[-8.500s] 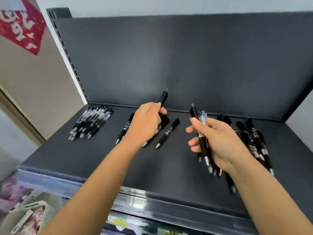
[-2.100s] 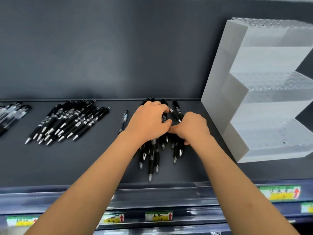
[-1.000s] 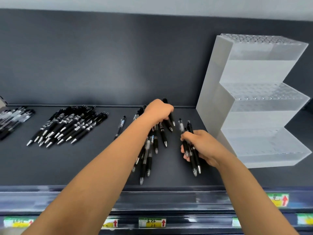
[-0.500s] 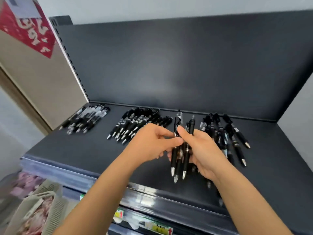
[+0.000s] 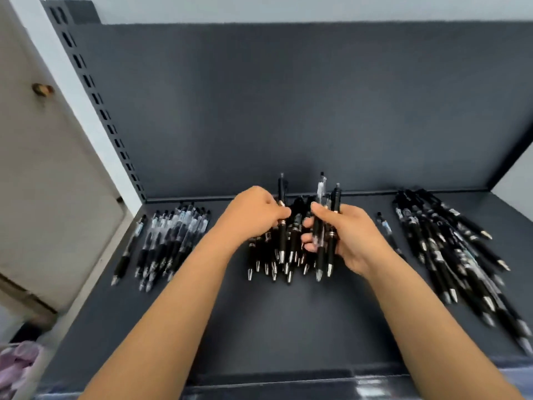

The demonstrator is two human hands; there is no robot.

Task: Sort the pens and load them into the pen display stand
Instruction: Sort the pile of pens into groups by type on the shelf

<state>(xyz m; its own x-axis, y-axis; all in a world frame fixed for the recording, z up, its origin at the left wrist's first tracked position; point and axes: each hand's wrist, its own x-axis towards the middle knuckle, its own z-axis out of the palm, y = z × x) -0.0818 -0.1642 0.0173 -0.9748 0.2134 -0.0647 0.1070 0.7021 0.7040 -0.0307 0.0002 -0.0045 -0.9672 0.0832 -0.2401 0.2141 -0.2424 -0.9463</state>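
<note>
Pens lie in three groups on the dark shelf [image 5: 288,327], tips toward the front edge. The left group [image 5: 170,238] has clear barrels and lies near the slotted upright [image 5: 98,111]. The middle group [image 5: 274,255], all black, lies directly below the left hand [image 5: 253,217] and the right hand [image 5: 352,238]. The right group [image 5: 450,255], also black, is fanned out at the right end of the shelf. A single pen [image 5: 385,226] lies apart, between the right hand and the right group.

Left hand: the grip pinches one black pen [image 5: 281,187] between thumb and fingers, upright, tip down over the middle group.

Right hand: the grip is curled around a small bundle [image 5: 334,203] of pens, one clear and the others black, upright with tips down.

The two hands are just beside each other; whether they touch cannot be told.
</note>
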